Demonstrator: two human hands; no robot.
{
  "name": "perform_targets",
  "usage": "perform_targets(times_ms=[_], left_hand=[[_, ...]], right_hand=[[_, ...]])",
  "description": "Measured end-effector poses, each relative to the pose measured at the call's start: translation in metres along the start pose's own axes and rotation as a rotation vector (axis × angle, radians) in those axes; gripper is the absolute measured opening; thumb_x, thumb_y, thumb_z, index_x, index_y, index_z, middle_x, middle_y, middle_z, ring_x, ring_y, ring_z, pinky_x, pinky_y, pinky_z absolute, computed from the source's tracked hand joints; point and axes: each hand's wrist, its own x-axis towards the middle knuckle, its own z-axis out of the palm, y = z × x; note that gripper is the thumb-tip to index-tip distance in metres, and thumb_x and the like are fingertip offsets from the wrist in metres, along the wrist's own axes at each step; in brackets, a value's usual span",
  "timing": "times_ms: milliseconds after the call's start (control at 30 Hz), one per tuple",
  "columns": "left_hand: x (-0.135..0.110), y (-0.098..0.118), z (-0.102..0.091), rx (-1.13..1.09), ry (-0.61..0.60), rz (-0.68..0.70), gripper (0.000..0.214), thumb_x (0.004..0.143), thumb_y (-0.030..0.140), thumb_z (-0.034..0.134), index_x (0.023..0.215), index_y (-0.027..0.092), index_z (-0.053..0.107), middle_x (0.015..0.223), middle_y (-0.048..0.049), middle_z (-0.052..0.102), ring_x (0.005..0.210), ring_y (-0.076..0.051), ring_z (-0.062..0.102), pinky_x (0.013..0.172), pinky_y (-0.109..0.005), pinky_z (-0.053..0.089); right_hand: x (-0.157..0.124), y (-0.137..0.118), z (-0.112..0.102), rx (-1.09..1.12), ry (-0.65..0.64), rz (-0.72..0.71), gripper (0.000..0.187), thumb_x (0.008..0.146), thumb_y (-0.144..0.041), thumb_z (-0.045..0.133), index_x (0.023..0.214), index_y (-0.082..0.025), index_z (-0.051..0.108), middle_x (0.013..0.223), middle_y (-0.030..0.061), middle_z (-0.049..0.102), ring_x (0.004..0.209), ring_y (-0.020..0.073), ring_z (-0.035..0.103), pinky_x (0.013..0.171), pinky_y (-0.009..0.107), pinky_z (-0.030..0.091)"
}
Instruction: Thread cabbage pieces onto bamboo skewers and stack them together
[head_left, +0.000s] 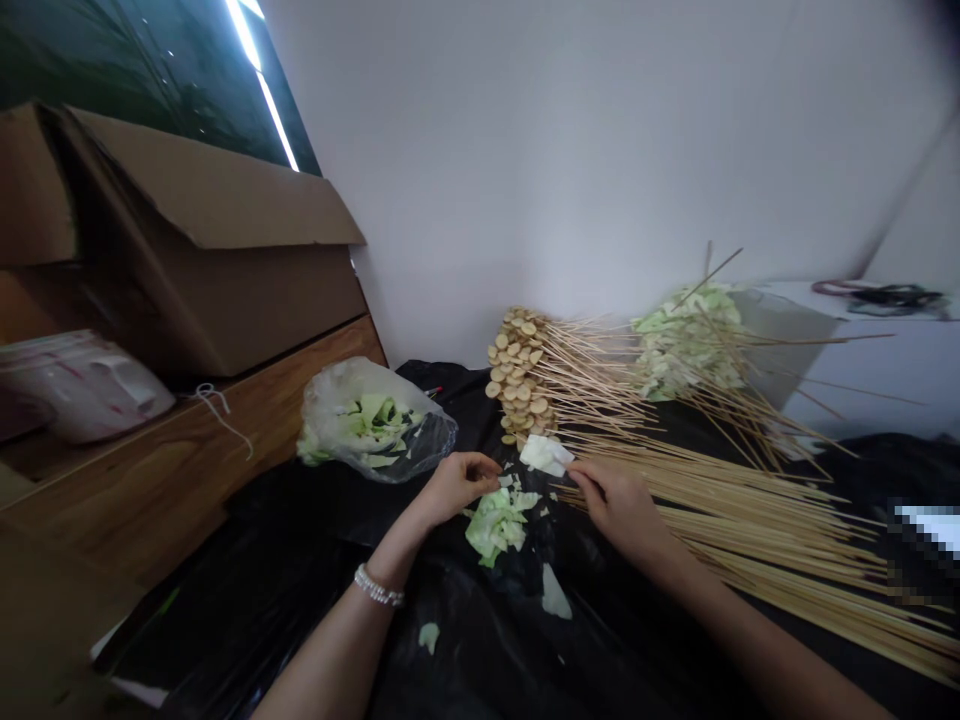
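My left hand [454,484], with a bead bracelet at the wrist, curls its fingers closed beside a small heap of cut cabbage pieces [497,523] on the black plastic sheet [315,560]. What the fingers pinch, if anything, I cannot make out. My right hand [616,500] pinches a pale cabbage piece [545,454] that seems threaded on a thin bamboo skewer. Right of that hand lies a broad pile of bare bamboo skewers [780,540].
A clear bag of cabbage leaves [375,420] lies at the left. Behind stand skewers loaded with round tan slices [519,370] and skewers of cabbage [690,340]. An open cardboard box [187,240] and a pale appliance [82,385] sit on the wooden ledge.
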Motion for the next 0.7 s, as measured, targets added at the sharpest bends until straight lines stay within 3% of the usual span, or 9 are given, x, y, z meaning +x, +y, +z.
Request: perform_targets(times_ms=[167, 367, 533, 700], left_hand=[[-0.007, 0.003, -0.001, 0.277, -0.077, -0.003, 0.034, 0.063, 0.030, 0.072, 0.096, 0.019, 0.072, 0.083, -0.0010, 0.068, 0.074, -0.016, 0.057, 0.065, -0.024, 0.039], [-0.007, 0.005, -0.001, 0.252, -0.055, -0.004, 0.024, 0.068, 0.029, 0.066, 0.088, 0.017, 0.071, 0.076, -0.0006, 0.064, 0.070, -0.015, 0.055, 0.063, -0.024, 0.039], [-0.002, 0.004, -0.002, 0.123, 0.124, 0.048, 0.016, 0.074, 0.030, 0.061, 0.083, 0.017, 0.063, 0.075, 0.0005, 0.062, 0.066, -0.013, 0.053, 0.062, -0.024, 0.040], [0.004, 0.003, -0.003, -0.162, 0.379, 0.074, 0.018, 0.075, 0.032, 0.063, 0.086, 0.018, 0.059, 0.074, 0.0002, 0.062, 0.067, -0.013, 0.056, 0.062, -0.023, 0.043]], right_hand=[[-0.001, 0.001, 0.003, -0.006, -0.029, 0.011, 0.024, 0.093, -0.025, 0.043, 0.094, -0.020, 0.067, 0.090, 0.0059, 0.070, 0.083, 0.0200, 0.065, 0.079, 0.033, 0.048], [-0.002, 0.003, 0.004, -0.003, -0.036, 0.019, 0.026, 0.093, -0.027, 0.043, 0.094, -0.021, 0.067, 0.090, 0.0063, 0.070, 0.083, 0.0202, 0.065, 0.078, 0.033, 0.047], [0.000, 0.004, 0.002, 0.003, -0.026, 0.029, 0.026, 0.092, -0.027, 0.043, 0.093, -0.020, 0.068, 0.092, 0.0064, 0.071, 0.085, 0.0201, 0.065, 0.080, 0.032, 0.046], [-0.001, 0.006, 0.005, -0.069, -0.187, 0.122, 0.027, 0.092, -0.026, 0.043, 0.092, -0.020, 0.069, 0.089, 0.0052, 0.071, 0.083, 0.0199, 0.065, 0.076, 0.031, 0.045]])
